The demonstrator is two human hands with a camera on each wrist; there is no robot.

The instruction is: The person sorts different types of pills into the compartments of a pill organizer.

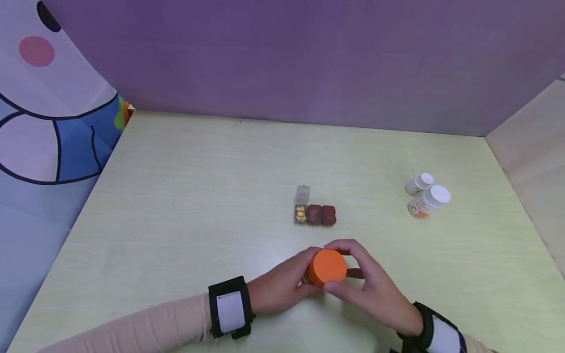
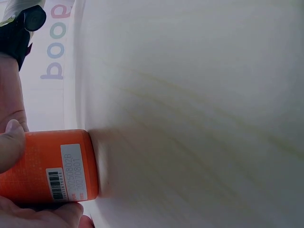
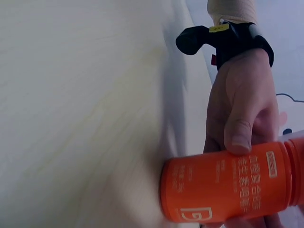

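An orange bottle (image 3: 218, 187) stands upright between both hands, its printed label showing in the right wrist view. From above, only its round orange cap (image 1: 327, 267) is plain to see. My left hand (image 1: 284, 287) grips the bottle's body from the left side. On the right, my right hand (image 1: 372, 287) holds the cap's edge between thumb and fingers. A barcode sticker (image 2: 57, 183) shows on the bottle in the left wrist view. Whether the base touches the table I cannot tell.
Beyond the hands lies a small pill box (image 1: 315, 214). One compartment has its clear lid (image 1: 302, 194) raised over yellowish pills (image 1: 301, 214). Two white bottles, a small one (image 1: 418, 185) and a larger one (image 1: 429, 201), stand to the right. A purple wall (image 1: 300, 63) borders the table's back.
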